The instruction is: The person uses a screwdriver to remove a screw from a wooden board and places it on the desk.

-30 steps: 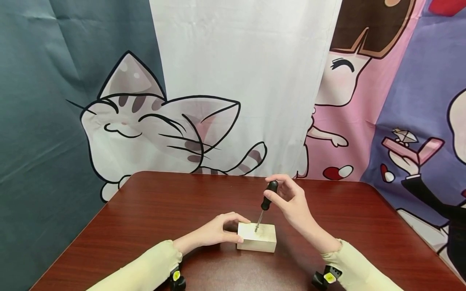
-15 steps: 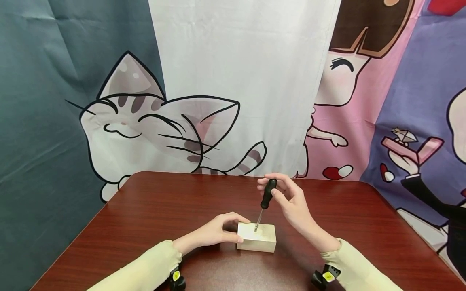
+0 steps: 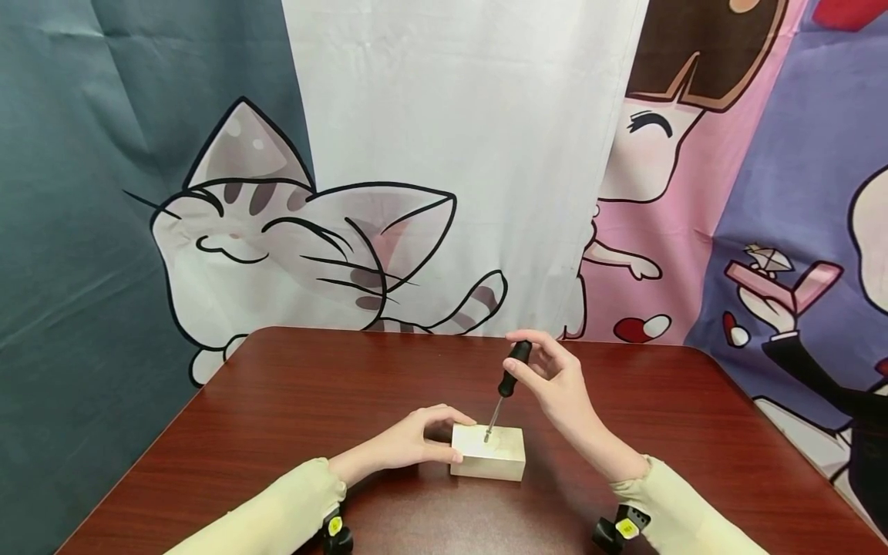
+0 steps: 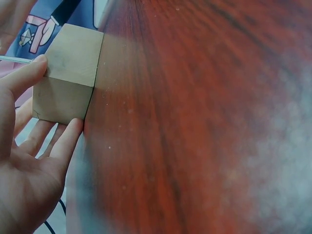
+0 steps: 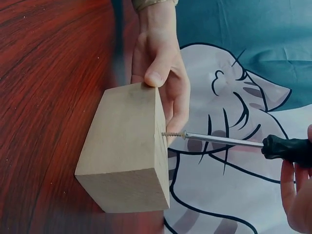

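Observation:
A pale wooden block (image 3: 488, 468) lies on the table in the head view. My left hand (image 3: 405, 443) grips its left end, thumb on the near side and fingers behind. A screw (image 5: 172, 134) stands partly sunk in the block's top face, its threads showing in the right wrist view. On the screw's head sits the tip of a screwdriver (image 5: 224, 140) with a metal shaft and black handle. My right hand (image 3: 563, 389) pinches that handle between thumb and fingers; the tool leans slightly right. In the left wrist view, the thumb (image 4: 34, 73) presses the block's edge.
The reddish-brown wooden table (image 3: 298, 385) extends around the block. Behind it hangs a cartoon-printed cloth (image 3: 458, 139) with a cat. Each wrist wears a small black camera, such as the right-hand camera (image 3: 620, 529).
My right thumb and fingers shifted around the screwdriver handle, the thumb drawing back and then coming forward again. The handle's lean varied slightly. My left hand and the block stayed nearly still.

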Demonstrator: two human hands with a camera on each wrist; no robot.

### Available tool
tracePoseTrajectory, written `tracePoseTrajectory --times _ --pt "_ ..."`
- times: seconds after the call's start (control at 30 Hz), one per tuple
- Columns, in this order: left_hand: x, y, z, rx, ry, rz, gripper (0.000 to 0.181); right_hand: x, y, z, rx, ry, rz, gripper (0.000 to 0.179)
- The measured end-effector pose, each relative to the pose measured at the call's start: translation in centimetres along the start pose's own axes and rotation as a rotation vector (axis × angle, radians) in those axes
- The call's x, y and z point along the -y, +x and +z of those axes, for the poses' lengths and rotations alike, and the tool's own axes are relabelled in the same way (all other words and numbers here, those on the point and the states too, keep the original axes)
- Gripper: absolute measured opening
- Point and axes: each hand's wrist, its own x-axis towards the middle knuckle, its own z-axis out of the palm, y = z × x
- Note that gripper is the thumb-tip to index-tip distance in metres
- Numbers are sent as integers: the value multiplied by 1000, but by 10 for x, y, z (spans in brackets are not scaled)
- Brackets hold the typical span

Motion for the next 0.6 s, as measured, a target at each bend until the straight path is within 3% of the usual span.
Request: tracePoseTrajectory --times 0.3,0.6 --pt "0 0 0 0 0 4 44 -1 1 -5 72 13 -52 42" --pt "0 0 0 5 -7 2 43 -2 5 -6 230 48 -139 48"
